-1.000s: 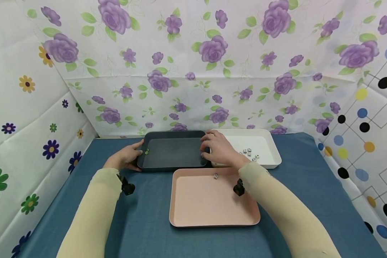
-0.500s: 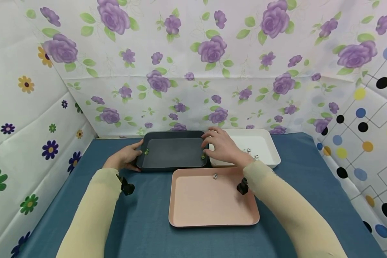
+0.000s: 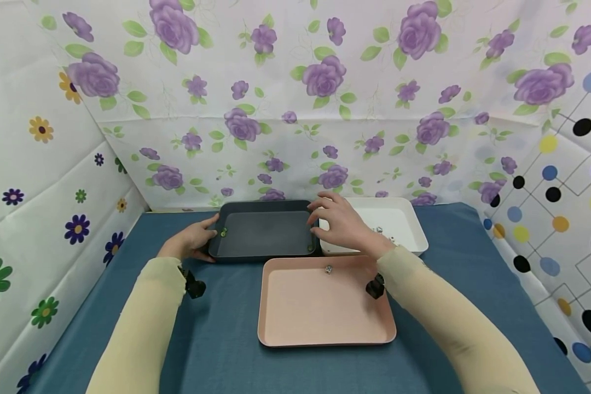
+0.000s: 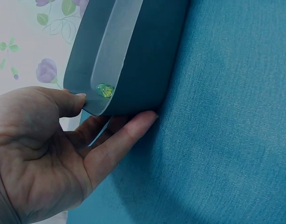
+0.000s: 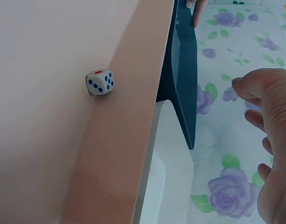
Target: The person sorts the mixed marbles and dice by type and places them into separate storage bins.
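My left hand [image 3: 192, 239] holds the left end of the dark grey tray [image 3: 266, 257], thumb at the rim and fingers along the outer wall, as the left wrist view shows. Inside that end lies clear green-and-yellow glass, like small marbles [image 4: 104, 90]. My right hand [image 3: 342, 223] hovers over the tray's right end with fingers loosely bent and apart, nothing between them. Below its fingertips a small green marble [image 3: 311, 247] lies in the tray's right corner. In the right wrist view, the thumb and fingers [image 5: 261, 88] are likewise spread, holding nothing.
A white tray [image 3: 416, 230] with several white dice [image 3: 380, 230] adjoins on the right, partly behind my right forearm. Nearer me lies a pink tray [image 3: 325, 339] with one white die [image 5: 101, 82] by its far edge. A flowered cloth [image 3: 295, 137] hangs behind.
My right hand has let go of the green marble, which has settled in the dark tray's right corner. The hand has moved slightly up and right. The left hand stays put.
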`<state>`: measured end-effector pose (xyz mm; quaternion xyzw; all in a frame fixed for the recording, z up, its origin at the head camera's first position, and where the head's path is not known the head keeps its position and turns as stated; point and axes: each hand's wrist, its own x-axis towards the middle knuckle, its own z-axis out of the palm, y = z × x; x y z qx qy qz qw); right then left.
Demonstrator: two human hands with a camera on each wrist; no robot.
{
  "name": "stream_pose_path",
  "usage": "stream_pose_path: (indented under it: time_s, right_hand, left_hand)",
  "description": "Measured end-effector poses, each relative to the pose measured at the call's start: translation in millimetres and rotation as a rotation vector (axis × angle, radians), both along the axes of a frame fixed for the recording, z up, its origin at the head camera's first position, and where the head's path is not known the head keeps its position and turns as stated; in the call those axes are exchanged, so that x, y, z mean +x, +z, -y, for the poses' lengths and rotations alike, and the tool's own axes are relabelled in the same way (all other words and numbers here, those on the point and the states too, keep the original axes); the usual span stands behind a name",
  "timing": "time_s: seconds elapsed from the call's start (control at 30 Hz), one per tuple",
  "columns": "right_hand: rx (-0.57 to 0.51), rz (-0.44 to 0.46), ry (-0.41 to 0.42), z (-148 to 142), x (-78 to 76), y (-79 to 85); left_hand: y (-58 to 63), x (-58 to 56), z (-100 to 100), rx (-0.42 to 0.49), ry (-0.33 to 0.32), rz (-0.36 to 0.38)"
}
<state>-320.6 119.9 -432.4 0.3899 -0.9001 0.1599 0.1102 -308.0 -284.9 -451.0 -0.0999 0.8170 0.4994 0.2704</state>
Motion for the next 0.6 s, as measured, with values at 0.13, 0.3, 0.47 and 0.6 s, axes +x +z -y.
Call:
stream_pose_path:
  time_s: [0.13, 0.3, 0.47, 0.6]
  right_hand:
    - [-0.001, -0.026, 0.025, -2.7, 5.3, 2.6]
    - [0.003, -0.035, 0.044, -10.2, 11.3, 4.2]
    - [-0.005, -0.032, 0.051, -18.9, 15.8, 3.2]
    - [-0.034, -0.052, 0.067, -24.4, 18.8, 4.4]
  left_hand:
    - [0.4, 0.6, -0.7, 0.005, 0.004, 0.0]
    - [1.9, 2.6, -1.6, 0.012, 0.0, -0.003]
    - [2.2, 2.6, -1.4, 0.021, -0.009, -0.007]
    - [1.6, 2.6, -1.3, 0.026, -0.006, -0.005]
